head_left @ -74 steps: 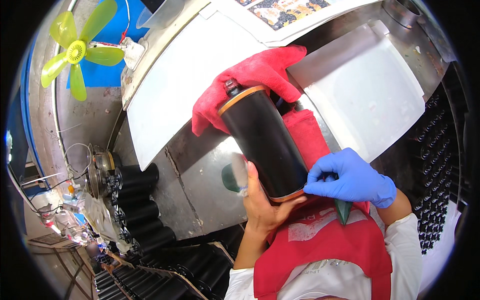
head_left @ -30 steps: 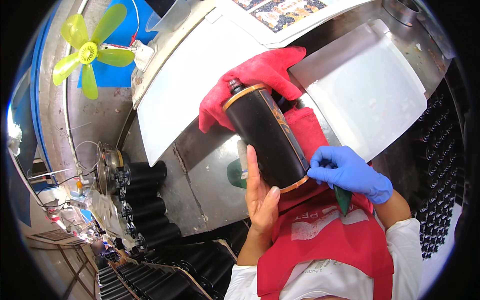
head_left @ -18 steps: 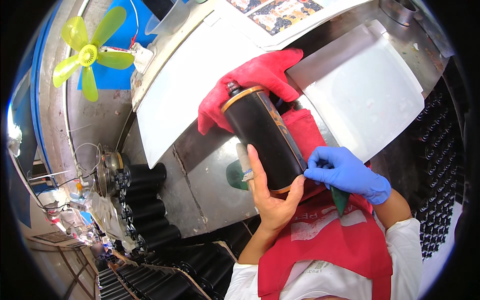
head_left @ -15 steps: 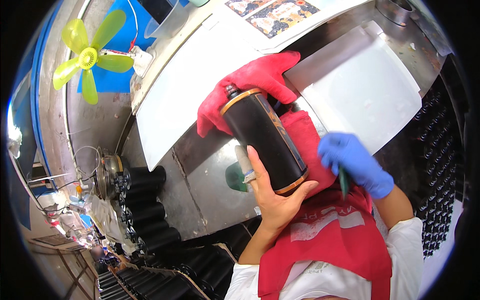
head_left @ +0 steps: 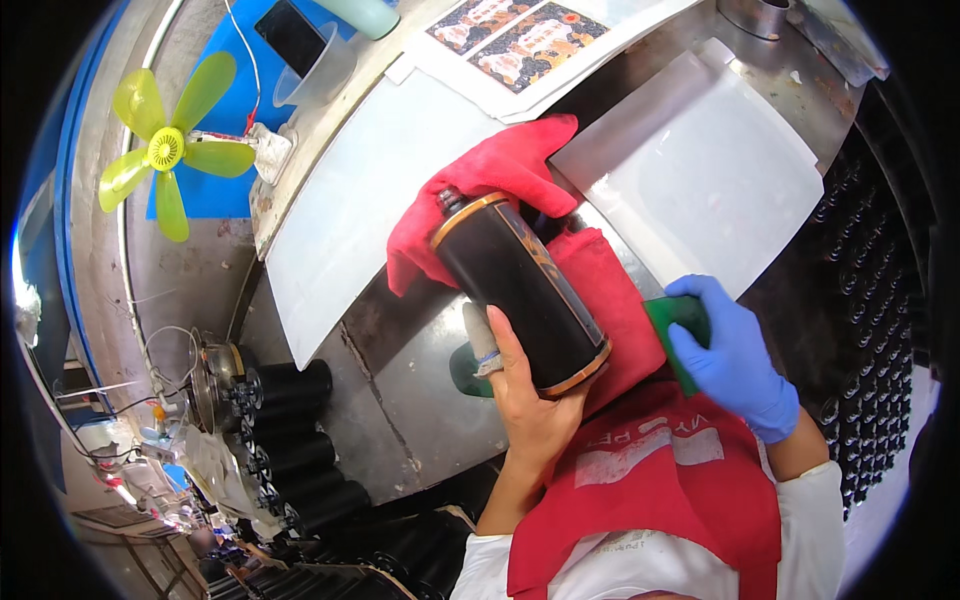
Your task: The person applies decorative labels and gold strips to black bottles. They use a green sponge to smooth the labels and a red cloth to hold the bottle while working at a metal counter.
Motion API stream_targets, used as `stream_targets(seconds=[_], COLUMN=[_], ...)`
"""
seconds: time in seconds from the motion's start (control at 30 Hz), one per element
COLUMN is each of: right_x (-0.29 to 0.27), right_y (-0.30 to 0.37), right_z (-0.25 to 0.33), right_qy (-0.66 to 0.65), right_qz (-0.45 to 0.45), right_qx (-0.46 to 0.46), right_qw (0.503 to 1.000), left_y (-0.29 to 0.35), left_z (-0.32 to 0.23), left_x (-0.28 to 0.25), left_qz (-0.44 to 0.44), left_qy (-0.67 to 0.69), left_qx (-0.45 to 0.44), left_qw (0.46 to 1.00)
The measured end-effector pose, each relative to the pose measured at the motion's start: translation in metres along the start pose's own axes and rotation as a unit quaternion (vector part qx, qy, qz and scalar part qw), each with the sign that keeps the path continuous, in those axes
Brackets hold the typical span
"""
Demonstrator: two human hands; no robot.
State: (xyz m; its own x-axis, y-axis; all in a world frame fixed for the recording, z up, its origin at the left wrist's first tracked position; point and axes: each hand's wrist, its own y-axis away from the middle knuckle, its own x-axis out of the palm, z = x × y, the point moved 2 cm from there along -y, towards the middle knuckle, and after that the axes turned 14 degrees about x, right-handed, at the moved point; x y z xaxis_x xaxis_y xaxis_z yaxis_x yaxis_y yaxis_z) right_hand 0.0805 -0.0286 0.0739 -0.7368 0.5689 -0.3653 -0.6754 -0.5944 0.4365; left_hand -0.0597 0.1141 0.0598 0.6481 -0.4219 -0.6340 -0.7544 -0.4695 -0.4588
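A black bottle (head_left: 510, 295) with gold bands at both ends lies tilted on a red cloth (head_left: 490, 165). My left hand (head_left: 535, 410) grips its lower end, thumb side hidden behind the bottle; a grey cover wraps one finger. A patterned strip with gold-orange figures runs along the bottle's right side. In my right hand (head_left: 740, 365), gloved in blue, is a flat green scraper (head_left: 660, 315), held just to the right of the cloth and apart from the bottle. Another green flat piece (head_left: 468, 372) lies on the metal table (head_left: 400, 330), partly behind my left hand.
White boards (head_left: 380, 190) lie left and right of the cloth, with printed sheets (head_left: 540, 45) behind. A yellow-green fan (head_left: 165, 148) stands at the far left. Black bottles (head_left: 290, 390) sit along the left edge; a rack of several dark pieces (head_left: 865, 330) fills the right.
The green scraper in my right hand has turned so its broad face shows. My left thumb has slipped from view behind the bottle. The whole view has shifted slightly.
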Motion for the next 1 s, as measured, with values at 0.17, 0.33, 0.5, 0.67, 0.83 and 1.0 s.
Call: stream_targets(seconds=[0.17,0.33,0.5,0.67,0.83,1.0], right_x=[0.022,0.029,0.031,0.019,0.026,0.032], right_y=[0.02,0.001,-0.014,-0.024,0.001,-0.012], right_z=[0.021,0.0,-0.022,-0.022,0.013,-0.011], right_qy=[-0.003,-0.085,-0.149,-0.145,-0.115,-0.144], right_qz=[0.102,0.106,0.107,0.077,0.119,0.117], right_qx=[-0.079,-0.058,-0.026,-0.002,-0.113,-0.049], right_qw=[0.992,0.989,0.983,0.986,0.98,0.981], left_y=[-0.02,0.014,0.047,0.04,0.016,0.027], left_z=[-0.019,0.022,0.061,0.064,0.017,0.032], left_x=[-0.002,0.0,0.008,-0.008,0.0,0.005], left_qz=[0.098,0.057,0.031,0.179,0.085,0.053], left_qy=[-0.152,0.089,0.111,-0.039,-0.012,0.169], left_qx=[0.106,0.011,-0.019,0.011,0.017,-0.04], left_qw=[0.978,0.994,0.993,0.983,0.996,0.983])
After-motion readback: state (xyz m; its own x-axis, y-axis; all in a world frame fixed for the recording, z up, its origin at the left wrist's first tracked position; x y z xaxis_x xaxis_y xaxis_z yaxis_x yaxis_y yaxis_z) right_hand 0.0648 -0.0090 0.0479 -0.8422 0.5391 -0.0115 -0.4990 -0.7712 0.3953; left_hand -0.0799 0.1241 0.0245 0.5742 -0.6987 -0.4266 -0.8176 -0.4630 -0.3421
